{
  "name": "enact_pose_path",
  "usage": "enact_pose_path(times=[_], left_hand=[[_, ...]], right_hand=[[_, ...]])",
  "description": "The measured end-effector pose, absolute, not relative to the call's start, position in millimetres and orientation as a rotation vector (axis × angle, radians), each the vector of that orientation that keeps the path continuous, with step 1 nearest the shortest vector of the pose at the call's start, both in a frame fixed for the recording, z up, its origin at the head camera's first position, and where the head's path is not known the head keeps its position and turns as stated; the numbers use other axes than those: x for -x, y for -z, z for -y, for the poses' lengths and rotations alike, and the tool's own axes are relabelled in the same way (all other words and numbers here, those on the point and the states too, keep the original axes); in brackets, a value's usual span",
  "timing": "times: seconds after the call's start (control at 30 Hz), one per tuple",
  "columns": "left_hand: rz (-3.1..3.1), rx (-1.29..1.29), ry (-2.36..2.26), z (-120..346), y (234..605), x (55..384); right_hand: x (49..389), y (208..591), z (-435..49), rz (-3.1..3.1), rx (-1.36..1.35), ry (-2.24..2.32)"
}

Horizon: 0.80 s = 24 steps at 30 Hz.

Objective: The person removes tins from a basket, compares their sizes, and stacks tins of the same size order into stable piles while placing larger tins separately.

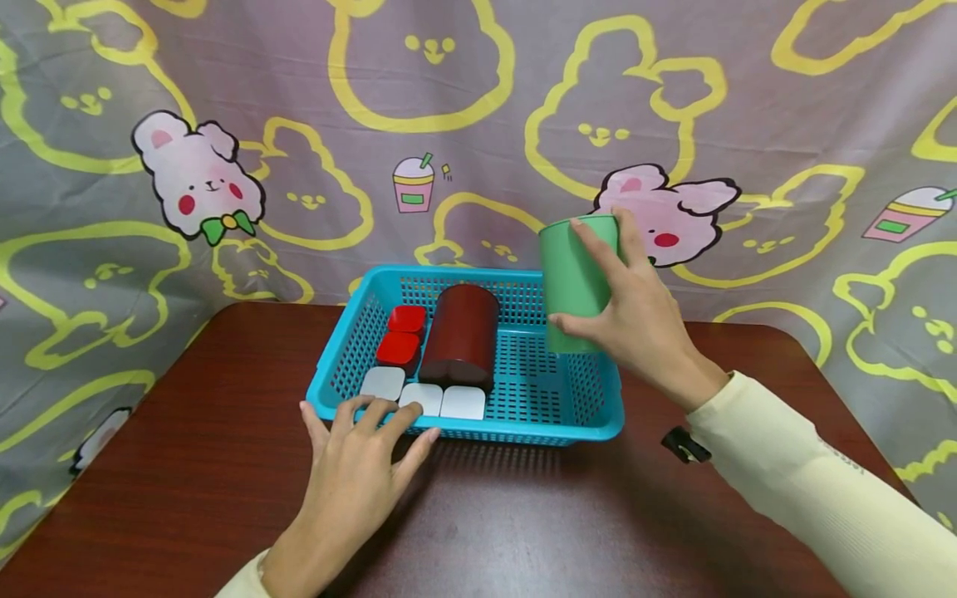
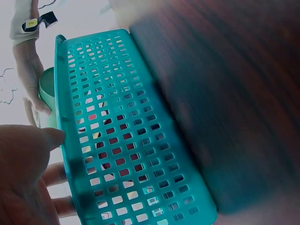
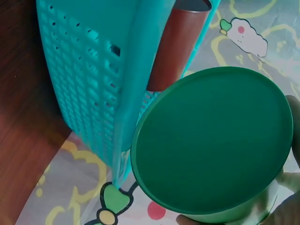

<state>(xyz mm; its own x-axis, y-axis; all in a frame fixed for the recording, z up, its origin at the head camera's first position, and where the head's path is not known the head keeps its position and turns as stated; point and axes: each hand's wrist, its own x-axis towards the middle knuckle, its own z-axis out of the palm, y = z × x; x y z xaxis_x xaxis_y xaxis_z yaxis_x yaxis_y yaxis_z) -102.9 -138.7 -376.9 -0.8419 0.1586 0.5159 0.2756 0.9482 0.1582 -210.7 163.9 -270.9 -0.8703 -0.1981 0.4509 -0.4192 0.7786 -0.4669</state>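
Note:
My right hand grips a green cylindrical container, fingers and thumb spread around its side. It hangs above the right part of a blue plastic basket, slightly tilted; its flat round green end fills much of the right wrist view. At the basket's near left edge, my left hand holds the rim, with the thumb outside and fingers over it. Inside the basket is a dark red-brown cylinder. Beside it are two red-topped containers, and along the near wall several white-topped ones.
The basket stands on a dark brown wooden table. Behind the table hangs a grey cloth with yellow bunny outlines. A black clip-like piece is at the right sleeve.

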Motion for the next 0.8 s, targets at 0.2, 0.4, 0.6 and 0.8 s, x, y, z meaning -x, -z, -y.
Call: enact_pose_path(times=[0.2,0.4,0.6,0.8], left_hand=[[2.582,0.311,0.311,139,378,103],[2.566,0.321,0.306,139,378,104],[2.56,0.323,0.303,139,379,104],[2.572,0.316,0.302,138,379,104]], right_hand=[[208,272,-175,2.522,-0.453,-0.793],[206,279,-187,2.47,-0.381,-0.703],[206,291,-200,2.39,-0.348,-0.653],[208,301,-212,2.336,-0.345,-0.612]])
